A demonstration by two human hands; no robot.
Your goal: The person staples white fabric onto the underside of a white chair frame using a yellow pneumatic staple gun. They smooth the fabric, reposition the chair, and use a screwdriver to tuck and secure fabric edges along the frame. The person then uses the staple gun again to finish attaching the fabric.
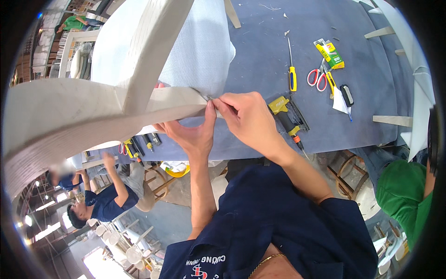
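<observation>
A pale wooden chair (160, 37) lies tipped on the table, its light blue-white fabric seat (200, 51) toward the middle. My left hand (193, 135) grips the curved wooden rail (172, 101) from below, fingertips showing past its far side and thumb raised at the rail's end. My right hand (253, 118) is closed in a pinch where rail and fabric meet, touching the left thumb. A small dark grey bit shows at the fingertips there; what it is, I cannot make out.
Right of my hands lie a yellow-black staple gun (279, 106), a screwdriver (292, 79), red-handled scissors (318, 80), a yellow cutter knife (330, 80), a yellow-green packet (331, 55) and a black oblong object (346, 95). A co-worker in green (404, 188) is at right; another (111, 200) works at left.
</observation>
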